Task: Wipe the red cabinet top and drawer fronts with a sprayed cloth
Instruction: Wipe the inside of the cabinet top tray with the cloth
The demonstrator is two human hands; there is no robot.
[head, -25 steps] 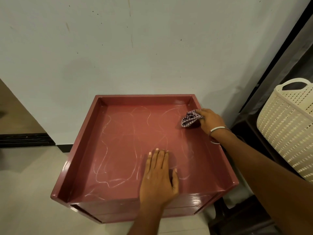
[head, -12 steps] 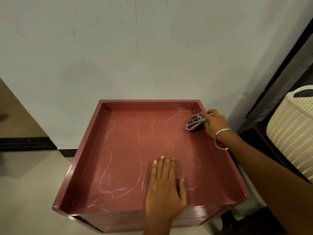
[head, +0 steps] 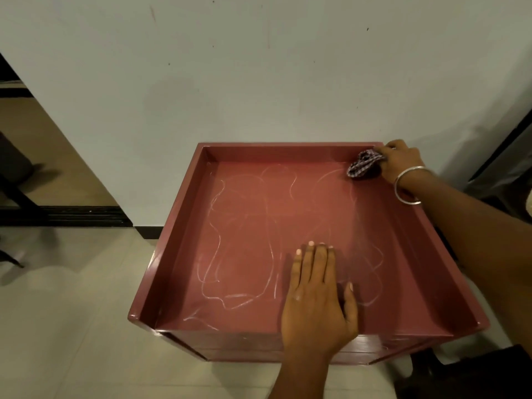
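The red cabinet point(head: 178, 226) stands against a pale wall, its recessed top covered in thin white squiggly marks point(head: 244, 254). My right hand point(head: 400, 164), with a silver bangle on the wrist, grips a bunched checked cloth point(head: 363, 166) and presses it into the top's far right corner. My left hand point(head: 316, 298) lies flat, fingers together, on the top near the front edge. Only a narrow strip of the drawer fronts point(head: 244, 345) shows below the front rim.
A pale tiled floor point(head: 72, 326) spreads left of the cabinet. A dark doorway threshold point(head: 72, 216) runs at the left. Dark furniture legs point(head: 11, 197) stand at the far left. A dark frame point(head: 512, 145) rises at the right.
My right hand has pushed the cloth away from me, from the right side of the top into the far right corner. My left hand stays flat in place. The view has shifted left.
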